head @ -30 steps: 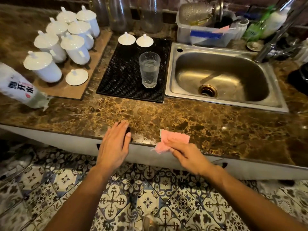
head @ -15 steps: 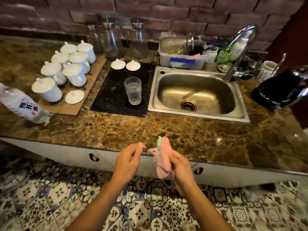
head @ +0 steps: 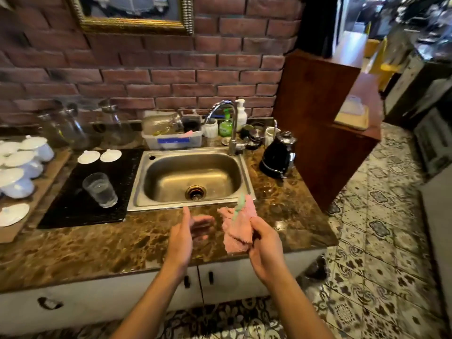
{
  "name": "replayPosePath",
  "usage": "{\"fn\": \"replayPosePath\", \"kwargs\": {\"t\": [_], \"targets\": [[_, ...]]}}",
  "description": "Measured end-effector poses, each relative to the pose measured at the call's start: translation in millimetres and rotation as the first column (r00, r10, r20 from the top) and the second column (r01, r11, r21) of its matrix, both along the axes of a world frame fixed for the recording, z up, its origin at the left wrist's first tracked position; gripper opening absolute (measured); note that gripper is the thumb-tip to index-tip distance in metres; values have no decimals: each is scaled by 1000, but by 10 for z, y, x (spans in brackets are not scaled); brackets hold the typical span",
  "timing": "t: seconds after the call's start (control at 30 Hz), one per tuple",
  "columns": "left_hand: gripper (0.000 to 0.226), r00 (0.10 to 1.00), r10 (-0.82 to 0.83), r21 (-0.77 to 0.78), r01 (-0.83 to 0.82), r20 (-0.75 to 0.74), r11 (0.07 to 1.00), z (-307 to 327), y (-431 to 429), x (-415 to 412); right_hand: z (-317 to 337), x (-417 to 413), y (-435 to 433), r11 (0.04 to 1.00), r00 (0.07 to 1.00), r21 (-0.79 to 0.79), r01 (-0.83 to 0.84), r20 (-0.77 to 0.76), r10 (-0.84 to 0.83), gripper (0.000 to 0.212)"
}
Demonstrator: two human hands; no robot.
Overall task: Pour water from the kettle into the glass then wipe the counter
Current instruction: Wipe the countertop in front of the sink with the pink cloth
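The right hand (head: 265, 250) is held above the front edge of the tabletop (head: 102, 248), its fingers closed around a crumpled pink cloth (head: 238, 226) with a strip of pale green showing at the top; the cloth hangs in the air, clear of the stone surface. The left hand (head: 182, 237) is raised just beside it, palm turned toward the cloth, fingers spread open and holding nothing, blurred at the tips. Behind both hands a steel sink (head: 190, 178) is set into the tabletop toward its right half. The glass (head: 100, 190), partly filled with water, stands on a black mat (head: 73, 204) just left of the sink, tilted in the wide-angle view. Two white lids (head: 99, 156) lie at the far edge of that mat. The black kettle (head: 278, 156) stands near the right end of the tabletop, at the sink's far right corner, beside a tall brown cabinet (head: 318, 123). White lidded cups (head: 22, 165) are grouped on a board at the left edge. A curved tap (head: 230, 126) rises behind the sink, with a green bottle (head: 225, 124) and a white pump bottle (head: 241, 115) just behind it, and a clear plastic bin (head: 171, 140) along the far edge against the brick wall.
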State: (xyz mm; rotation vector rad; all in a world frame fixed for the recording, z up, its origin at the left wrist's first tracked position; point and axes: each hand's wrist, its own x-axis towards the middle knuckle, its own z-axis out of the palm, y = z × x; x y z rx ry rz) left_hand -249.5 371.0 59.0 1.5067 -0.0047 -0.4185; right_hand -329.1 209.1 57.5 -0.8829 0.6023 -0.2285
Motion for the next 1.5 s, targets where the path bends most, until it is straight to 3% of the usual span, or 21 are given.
{"fn": "replayPosePath", "kwargs": {"t": [0.23,0.33,0.43,0.6,0.8,0.93,1.07,1.2,1.5], "targets": [[42,990,-136,-5,137,17,991,272,-972,-250,356,-350,-824,993,991,58,98,84,-103,37],[34,947,-308,-45,305,-94,951,335,-1289,-348,382,-379,-1010,987,981,91,129,136,-141,34],[26,883,-395,-159,365,-253,917,323,-1552,-351,363,-338,-1158,988,975,102,118,175,-134,37],[36,872,-372,-225,312,-319,923,190,-1842,-48,220,-173,-1480,989,973,-12,150,178,-145,32],[31,917,-333,-92,320,-220,943,97,-2194,533,69,223,-1987,963,980,-219,160,150,-129,36],[27,926,-360,-8,361,-115,932,29,-2374,960,38,517,-2284,930,995,-354,101,29,-96,46],[21,927,-367,64,372,-78,926,-160,-2505,1252,-143,728,-2531,863,990,-504,34,-103,-99,24],[22,919,-367,136,386,-144,912,-522,-2598,1332,-425,831,-2630,800,963,-594,-90,-256,-81,19],[22,853,-278,231,408,-442,883,-1273,-2687,1189,-1210,809,-2789,865,823,-416,-282,-567,-4,20]]}}
